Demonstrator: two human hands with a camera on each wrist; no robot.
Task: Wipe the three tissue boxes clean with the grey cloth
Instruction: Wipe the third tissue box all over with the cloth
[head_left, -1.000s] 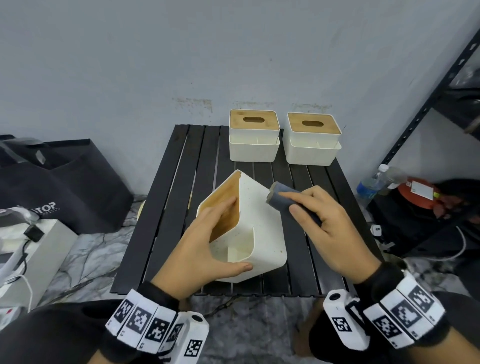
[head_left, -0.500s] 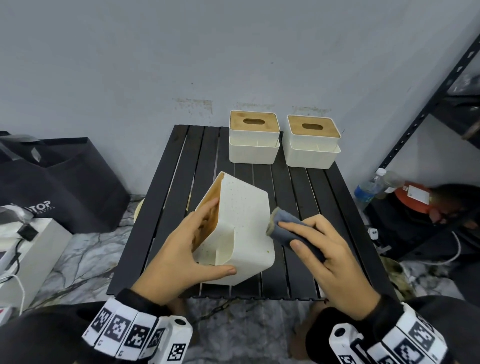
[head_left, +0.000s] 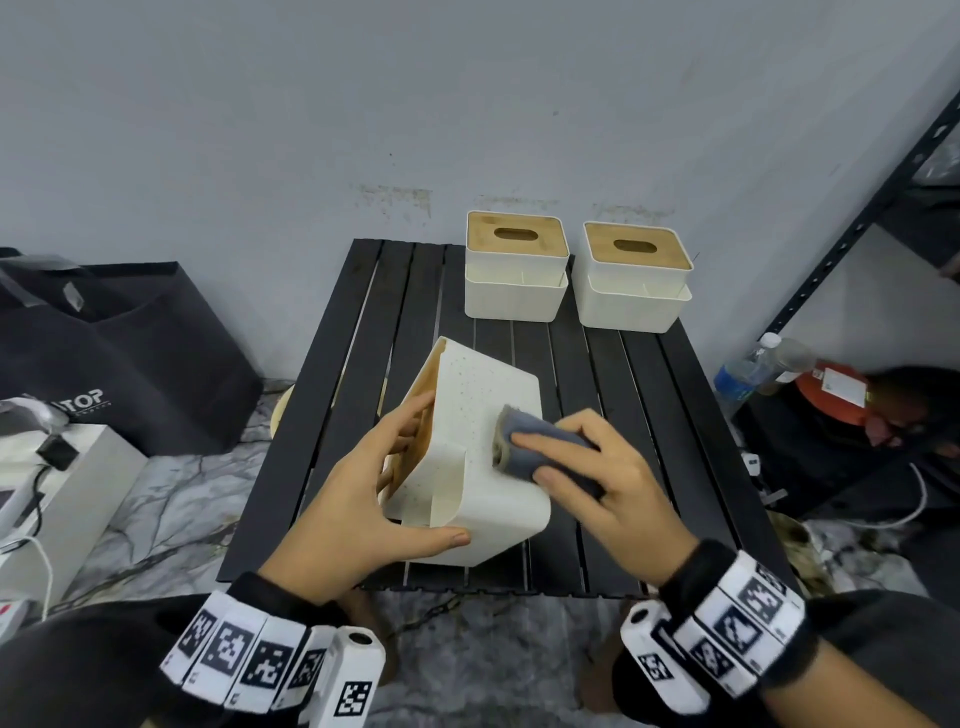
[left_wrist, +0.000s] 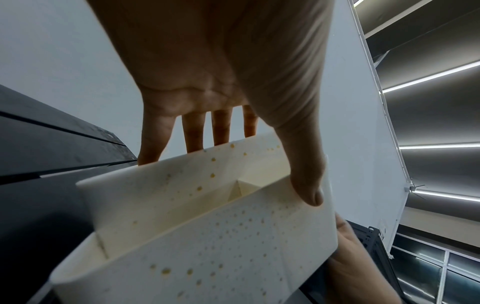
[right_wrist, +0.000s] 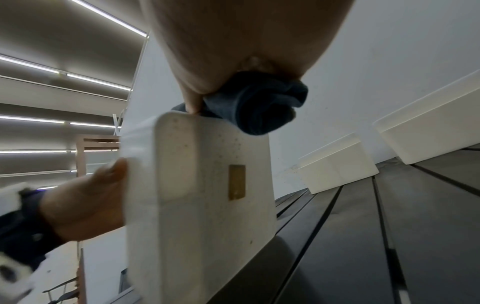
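Observation:
A white tissue box (head_left: 483, 415) speckled with yellow spots stands tipped on its side at the front of the black slatted table (head_left: 363, 332), its wooden lid facing left. My left hand (head_left: 363, 499) grips it, fingers on the lid side and thumb on the near edge (left_wrist: 309, 189). My right hand (head_left: 587, 467) holds the folded grey cloth (head_left: 524, 441) and presses it onto the box's upturned side (right_wrist: 215, 148); the bunched cloth (right_wrist: 259, 105) shows in the right wrist view. Two more white tissue boxes with wooden lids stand upright at the table's back, one left (head_left: 514, 270), one right (head_left: 634, 280).
A black bag (head_left: 119, 353) and a white box with cables (head_left: 57, 483) lie on the floor at left. At right stand a dark metal shelf (head_left: 852, 228), a plastic bottle (head_left: 748, 369) and a red object (head_left: 831, 395). A grey wall rises behind the table.
The left hand has turned the box so its spotted side faces up. The right hand has brought the cloth left from beside the box onto that side.

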